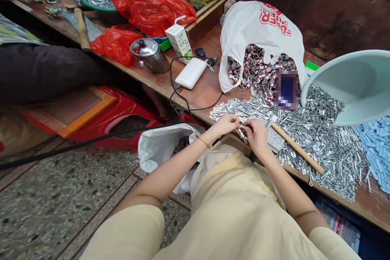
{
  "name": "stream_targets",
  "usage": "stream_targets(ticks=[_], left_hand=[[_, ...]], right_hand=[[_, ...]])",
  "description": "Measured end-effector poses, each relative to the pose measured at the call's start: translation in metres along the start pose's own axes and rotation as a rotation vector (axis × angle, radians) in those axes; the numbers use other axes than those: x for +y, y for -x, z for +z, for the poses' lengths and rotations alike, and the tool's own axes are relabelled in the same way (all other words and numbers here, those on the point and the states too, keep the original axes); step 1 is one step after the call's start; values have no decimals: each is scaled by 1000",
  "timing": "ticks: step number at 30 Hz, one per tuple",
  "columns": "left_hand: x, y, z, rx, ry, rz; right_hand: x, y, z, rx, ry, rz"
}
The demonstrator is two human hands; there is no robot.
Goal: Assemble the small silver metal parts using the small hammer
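At the table's front edge, my left hand and my right hand meet with their fingertips pinched close together. Between them hangs a small silver metal piece with dark red parts; its exact kind is too small to tell. Both hands appear closed on it. A hammer with a wooden handle lies just right of my right hand, its head beside a flat metal block. Loose silver metal parts spread behind and to the right of my hands.
A white plastic bag spills red-and-silver metal pieces. A tilted grey-blue tub stands right, near light-blue strips. A white power bank with cable, steel mug and drink carton stand left. Below hangs a white sack; someone's leg is left.
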State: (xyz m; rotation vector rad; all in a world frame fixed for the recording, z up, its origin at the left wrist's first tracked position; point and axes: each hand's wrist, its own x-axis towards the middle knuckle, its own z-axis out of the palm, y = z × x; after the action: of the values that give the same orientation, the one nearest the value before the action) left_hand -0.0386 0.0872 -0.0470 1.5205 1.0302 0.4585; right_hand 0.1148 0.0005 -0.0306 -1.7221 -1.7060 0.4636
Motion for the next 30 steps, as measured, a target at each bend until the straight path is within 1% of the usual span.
stream_targets(ticks=[2,4,6,8,11,13,15,17,18,19,21,23,24,26,28,30], left_hand=[[0,-1,0,0,-9,-1],[-1,-2,-1,-10,-11,0],[-1,-2,-2,-29,-12,5],[-1,-3,-4,-57,-13,17],[-1,-3,-7,-89,-33,37],[-1,-4,-7,-78,-67,41],[-1,-3,-6,-47,-111,45],[0,-2,-5,-28,-149,52],[0,-2,-5,-24,-163,55],[1,-1,-4,-25,-171,56],[1,-1,-4,-31,-172,54],[0,-2,-4,-39,-161,52],[-1,-3,-4,-42,-156,52],[-3,-4,-3,-41,-147,55],[-5,-5,-2,-37,-140,57],[-5,-4,-2,-39,-133,56]], right_hand=[[0,-2,-3,-24,26,15],[0,-6,-6,-77,47,31],[1,-10,-9,-136,66,43],[0,-14,-9,-168,81,46],[-4,-18,-9,-152,52,2],[-6,-17,-14,-137,-1,-61],[-3,-9,-29,-109,-40,-99],[10,5,-54,-29,28,-72],[20,14,-69,41,137,-36],[32,23,-83,82,300,14],[57,41,-108,-6,555,99],[74,53,-122,-110,658,113],[78,57,-126,-136,667,96],[73,59,-129,-130,628,48],[56,58,-128,-112,521,34],[34,56,-126,-154,371,33]])
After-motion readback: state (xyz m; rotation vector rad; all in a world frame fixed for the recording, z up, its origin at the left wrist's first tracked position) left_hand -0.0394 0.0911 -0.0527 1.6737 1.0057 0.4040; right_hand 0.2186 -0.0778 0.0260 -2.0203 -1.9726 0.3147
